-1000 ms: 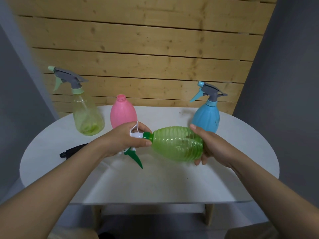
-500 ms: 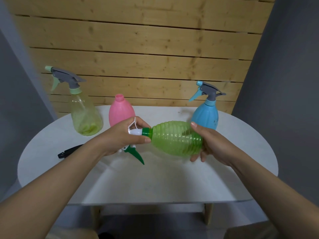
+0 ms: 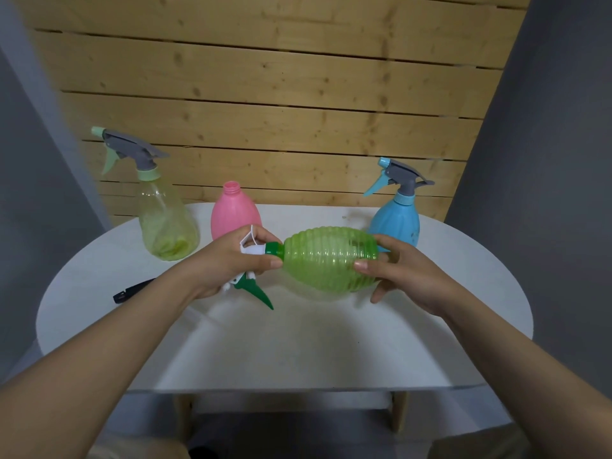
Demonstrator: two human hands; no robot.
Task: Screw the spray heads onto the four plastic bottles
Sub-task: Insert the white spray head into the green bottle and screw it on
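Green ribbed bottle (image 3: 328, 261) lies sideways above the white table (image 3: 284, 342), barely shifted in half a second; the left hand (image 3: 228, 263) still clasps its green-and-white spray head (image 3: 256, 260), the right hand (image 3: 402, 274) regripping the base, so threading continues. Collar seating is hidden. Behind it, the pink bottle (image 3: 231, 212) stands uncapped.

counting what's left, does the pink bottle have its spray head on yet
No, it is off. The pink bottle stands upright on the table with its threaded neck bare and open.
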